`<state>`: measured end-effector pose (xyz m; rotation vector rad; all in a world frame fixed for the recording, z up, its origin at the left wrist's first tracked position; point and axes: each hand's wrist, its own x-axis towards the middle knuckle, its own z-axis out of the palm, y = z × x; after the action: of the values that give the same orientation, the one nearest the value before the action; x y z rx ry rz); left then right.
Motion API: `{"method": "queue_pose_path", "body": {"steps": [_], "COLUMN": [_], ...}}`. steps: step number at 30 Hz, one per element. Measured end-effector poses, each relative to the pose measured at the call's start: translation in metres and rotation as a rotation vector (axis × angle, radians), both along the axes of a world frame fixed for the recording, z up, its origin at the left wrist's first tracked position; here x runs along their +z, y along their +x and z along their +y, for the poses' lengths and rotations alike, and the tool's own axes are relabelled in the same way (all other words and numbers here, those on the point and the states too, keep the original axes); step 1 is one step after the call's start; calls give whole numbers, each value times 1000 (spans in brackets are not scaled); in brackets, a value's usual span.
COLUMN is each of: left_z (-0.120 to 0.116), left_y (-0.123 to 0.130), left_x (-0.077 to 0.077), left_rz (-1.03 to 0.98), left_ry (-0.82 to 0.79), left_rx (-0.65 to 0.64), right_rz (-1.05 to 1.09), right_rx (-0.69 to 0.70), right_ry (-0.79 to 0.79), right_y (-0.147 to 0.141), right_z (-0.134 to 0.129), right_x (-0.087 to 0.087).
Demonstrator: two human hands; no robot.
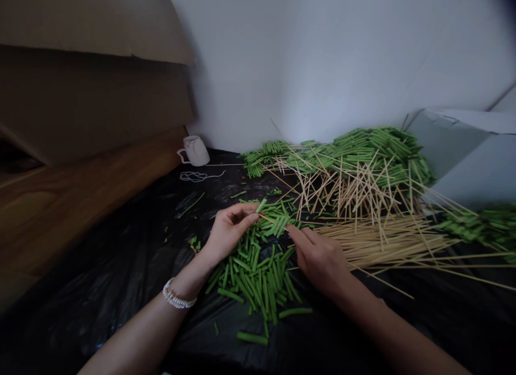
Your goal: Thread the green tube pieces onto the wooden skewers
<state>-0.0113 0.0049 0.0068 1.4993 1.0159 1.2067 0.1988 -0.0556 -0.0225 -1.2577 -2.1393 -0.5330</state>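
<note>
Between the thumb and fingers of my left hand (230, 229) is a short cut green stem piece (262, 205), set across the tip of a thin wooden skewer. The skewer carries a row of green stem pieces (277, 224) side by side, just in front of my right hand (320, 257). My right hand's fingers are closed around the skewer behind that row; its far end is hidden by the hand. Below both hands lies a loose heap of cut green stems (258, 278), spread over black plastic sheeting (133, 289).
Bare wooden skewers (387, 238) lie in a pile at right. Behind them are stacked loaded skewers (371, 149), with more green pieces (484, 227) at far right. A white mug (196, 151) and string (195, 176) stand back left, near a cardboard box (92, 95). A white box (463, 149) is at right.
</note>
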Motion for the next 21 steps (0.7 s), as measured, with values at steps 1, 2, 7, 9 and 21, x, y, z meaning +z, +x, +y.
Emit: {"method": "queue_pose_path", "body": {"steps": [1,2,7,9,21], "left_z": [0,0,1,0,1], "left_y": [0,0,0,0,1], "left_x": [0,0,-1,-1,-7], "left_rz": [-1,0,43,82,217], "left_ry": [3,6,14,27,85], "left_rx": [-1,-3,-18,-14,-3], "right_rz": [2,4,7,0,5], "right_rx": [3,5,5,4,10], "right_ry": [-2,-8,-44,-55,-93], "right_y": [0,0,0,0,1], "right_z": [0,0,0,0,1], "right_x": [0,0,-1,-1,-5]}}
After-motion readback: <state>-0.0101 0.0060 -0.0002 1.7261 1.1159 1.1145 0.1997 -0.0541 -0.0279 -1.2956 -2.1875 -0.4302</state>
